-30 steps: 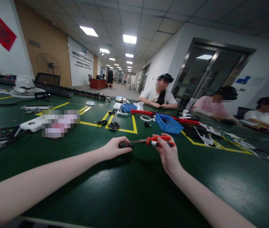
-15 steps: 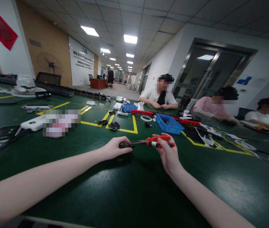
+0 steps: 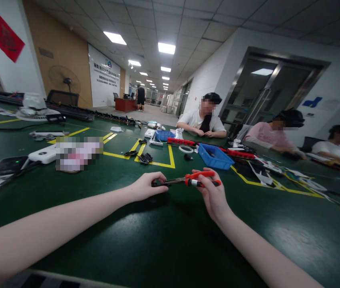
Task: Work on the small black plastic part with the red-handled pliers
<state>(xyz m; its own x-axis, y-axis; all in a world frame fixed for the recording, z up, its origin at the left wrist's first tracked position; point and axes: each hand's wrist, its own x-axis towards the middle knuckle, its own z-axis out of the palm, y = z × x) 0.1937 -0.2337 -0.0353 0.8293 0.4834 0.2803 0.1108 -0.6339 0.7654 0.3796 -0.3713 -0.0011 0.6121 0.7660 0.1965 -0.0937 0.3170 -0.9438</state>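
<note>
Closed around a small black part [image 3: 156,184], my left hand [image 3: 147,186] is held just above the green table [image 3: 134,240]. The part's exact kind cannot be made out. My right hand [image 3: 213,192] grips the red and black handles of long-nose pliers [image 3: 199,178]. Their thin metal jaws point left and reach the black part between my left thumb and fingers. Whether the jaw tips clamp it is too small to tell. Beyond my hands, several small black pieces [image 3: 145,159] lie by the yellow tape.
A blue bin [image 3: 214,157] with dark contents stands beyond my right hand, near a white tape ring [image 3: 185,149]. A smaller blue bin [image 3: 161,135] is farther back. At left lie a white device [image 3: 42,155] and cables. Several people sit across the table.
The plier jaws have shifted slightly left and lower over the black part in my left hand. Both hands keep nearly the same place and grip.
</note>
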